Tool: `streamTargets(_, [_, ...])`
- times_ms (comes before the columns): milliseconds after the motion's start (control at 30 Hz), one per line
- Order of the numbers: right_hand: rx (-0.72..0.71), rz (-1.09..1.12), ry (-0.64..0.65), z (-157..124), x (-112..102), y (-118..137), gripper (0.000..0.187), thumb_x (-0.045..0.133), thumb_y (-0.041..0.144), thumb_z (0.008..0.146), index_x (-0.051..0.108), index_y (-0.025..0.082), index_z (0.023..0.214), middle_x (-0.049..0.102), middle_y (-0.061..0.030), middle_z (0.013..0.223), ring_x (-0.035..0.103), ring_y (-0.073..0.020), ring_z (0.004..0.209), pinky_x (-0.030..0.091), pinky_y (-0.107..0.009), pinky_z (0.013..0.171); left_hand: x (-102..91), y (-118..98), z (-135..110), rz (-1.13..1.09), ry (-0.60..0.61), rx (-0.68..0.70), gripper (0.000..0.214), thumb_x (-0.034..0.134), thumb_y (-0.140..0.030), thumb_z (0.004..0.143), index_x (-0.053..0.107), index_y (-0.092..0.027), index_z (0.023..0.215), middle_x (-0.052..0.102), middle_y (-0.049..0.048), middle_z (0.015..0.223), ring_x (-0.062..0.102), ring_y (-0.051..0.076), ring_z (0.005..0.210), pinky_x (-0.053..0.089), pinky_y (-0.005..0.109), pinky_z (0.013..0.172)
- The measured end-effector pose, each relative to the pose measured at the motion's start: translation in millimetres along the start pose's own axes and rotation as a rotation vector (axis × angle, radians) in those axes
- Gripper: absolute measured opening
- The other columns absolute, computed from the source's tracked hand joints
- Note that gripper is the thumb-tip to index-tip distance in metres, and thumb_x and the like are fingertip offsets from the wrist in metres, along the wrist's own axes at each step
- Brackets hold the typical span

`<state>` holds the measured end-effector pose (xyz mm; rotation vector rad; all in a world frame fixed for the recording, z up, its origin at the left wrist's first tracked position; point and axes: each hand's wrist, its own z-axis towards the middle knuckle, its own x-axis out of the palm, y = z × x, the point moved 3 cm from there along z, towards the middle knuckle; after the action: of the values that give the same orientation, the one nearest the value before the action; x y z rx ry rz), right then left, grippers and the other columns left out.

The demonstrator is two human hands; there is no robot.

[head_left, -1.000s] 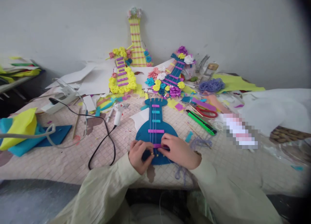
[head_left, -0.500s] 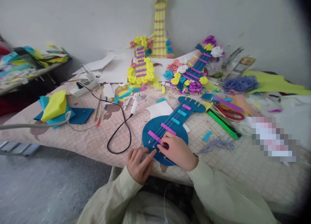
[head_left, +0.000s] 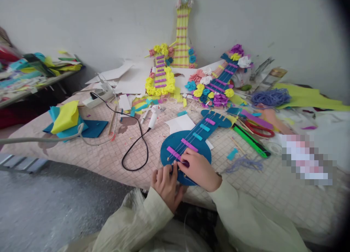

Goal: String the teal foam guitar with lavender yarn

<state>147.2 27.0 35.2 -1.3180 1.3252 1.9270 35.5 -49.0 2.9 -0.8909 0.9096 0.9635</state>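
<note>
A blue paper guitar (head_left: 201,153) lies flat on the table before me, with pale strings, and purple and light-blue strips across its neck and body. My left hand (head_left: 167,182) rests at its lower edge, fingers extended and fingertips on the guitar near the small pegs at the string ends. Over the lower body, my right hand (head_left: 199,169) has thumb and index finger pinched together beside the left index fingertip. Whatever sits in that pinch is too small or hidden to make out; a dark patch shows under its fingers.
A white glue gun (head_left: 154,117) with a looping black cord lies left of the guitar. To the right are a green cutter (head_left: 250,140), red-handled scissors (head_left: 259,130) and purple yarn (head_left: 270,97). Decorated paper guitars (head_left: 160,77) stand against the wall. A power strip (head_left: 98,97) sits at back left.
My left hand has shifted right and turned, its fingers now pointing more upward and nearer my right hand. My right hand keeps its pinch in nearly the same place.
</note>
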Motion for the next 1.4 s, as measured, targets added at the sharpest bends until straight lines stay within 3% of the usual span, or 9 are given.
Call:
streamTargets(300, [0.001, -0.031, 0.009, 0, 2, -1, 0.022, 0.048, 0.028, 0.082, 0.052, 0.018, 0.062, 0.05, 0.0, 0.075, 0.049, -0.0094, 0.063, 0.033, -0.023, 0.056, 0.4, -9, 6, 0.086, 0.043, -0.065, 0.063, 0.049, -0.032, 0.067, 0.044, -0.005, 0.124, 0.052, 0.0135, 0.09, 0.044, 0.027, 0.079, 0.032, 0.043, 0.07])
streamTargets(567, [-0.134, 0.052, 0.16, -1, -10, -6, 0.017, 0.043, 0.022, 0.085, 0.054, 0.017, 0.074, 0.053, -0.0027, 0.078, 0.052, -0.0137, 0.075, 0.038, -0.026, 0.068, 1.1, -11, 6, 0.108, 0.061, -0.095, 0.064, 0.05, -0.029, 0.066, 0.043, -0.004, 0.125, 0.051, 0.0129, 0.093, 0.043, 0.026, 0.082, 0.033, 0.042, 0.072])
streamTargets(667, [-0.05, 0.198, 0.215, 2, -22, -14, 0.019, 0.044, 0.024, 0.084, 0.053, 0.017, 0.07, 0.056, -0.0017, 0.07, 0.052, -0.0136, 0.07, 0.038, -0.027, 0.067, 0.6, -12, 6, 0.092, 0.06, -0.105, 0.066, 0.049, -0.029, 0.066, 0.04, -0.003, 0.127, 0.05, 0.0125, 0.093, 0.043, 0.026, 0.082, 0.033, 0.042, 0.074])
streamTargets(733, [0.016, 0.378, 0.327, 4, -27, -21, 0.021, 0.044, 0.029, 0.084, 0.054, 0.017, 0.071, 0.058, -0.001, 0.069, 0.053, -0.0126, 0.066, 0.039, -0.026, 0.065, 0.4, -12, 6, 0.078, 0.064, -0.104, 0.067, 0.05, -0.029, 0.066, 0.04, -0.003, 0.127, 0.05, 0.0123, 0.093, 0.043, 0.026, 0.082, 0.033, 0.042, 0.074])
streamTargets(867, [0.068, 0.766, 0.508, 4, -34, -32, 0.026, 0.045, 0.036, 0.083, 0.058, 0.015, 0.076, 0.063, -0.0035, 0.08, 0.057, -0.0138, 0.079, 0.041, -0.027, 0.074, 0.2, -10, 7, 0.056, 0.058, -0.099, 0.065, 0.049, -0.03, 0.067, 0.041, -0.006, 0.126, 0.049, 0.0117, 0.093, 0.042, 0.026, 0.083, 0.034, 0.042, 0.074])
streamTargets(1000, [0.164, 1.008, 0.514, 2, -41, -42, 0.028, 0.048, 0.041, 0.081, 0.05, 0.017, 0.066, 0.051, 0.0032, 0.054, 0.051, -0.0097, 0.057, 0.04, -0.025, 0.062, 1.3, -10, 7, 0.038, 0.056, -0.099, 0.065, 0.048, -0.03, 0.067, 0.041, -0.006, 0.127, 0.049, 0.0115, 0.092, 0.043, 0.026, 0.082, 0.034, 0.042, 0.073])
streamTargets(1100, [0.212, 0.855, 0.504, 3, -49, -54, 0.028, 0.055, 0.043, 0.076, 0.051, 0.017, 0.068, 0.045, 0.006, 0.05, 0.039, -0.0061, 0.046, 0.032, -0.022, 0.049, 1.9, -9, 7, 0.027, 0.051, -0.092, 0.063, 0.047, -0.029, 0.069, 0.041, -0.005, 0.127, 0.049, 0.0121, 0.092, 0.043, 0.026, 0.081, 0.034, 0.042, 0.073])
streamTargets(1233, [0.163, 0.493, 0.363, 16, -65, -83, 0.027, 0.062, 0.043, 0.068, 0.061, 0.016, 0.069, 0.057, 0.0002, 0.062, 0.05, -0.0109, 0.058, 0.037, -0.023, 0.054, 1.7, -9, 7, 0.016, 0.042, -0.081, 0.062, 0.046, -0.028, 0.069, 0.042, -0.005, 0.126, 0.05, 0.0126, 0.092, 0.043, 0.027, 0.083, 0.034, 0.042, 0.073])
streamTargets(1400, [0.172, 0.295, 0.201, 38, -85, -122, 0.029, 0.061, 0.045, 0.067, 0.068, 0.018, 0.073, 0.067, -0.0045, 0.075, 0.058, -0.018, 0.071, 0.043, -0.028, 0.063, 2.5, -8, 6, -0.011, 0.025, -0.074, 0.063, 0.045, -0.026, 0.069, 0.039, -0.004, 0.128, 0.049, 0.0119, 0.09, 0.043, 0.027, 0.083, 0.035, 0.042, 0.072])
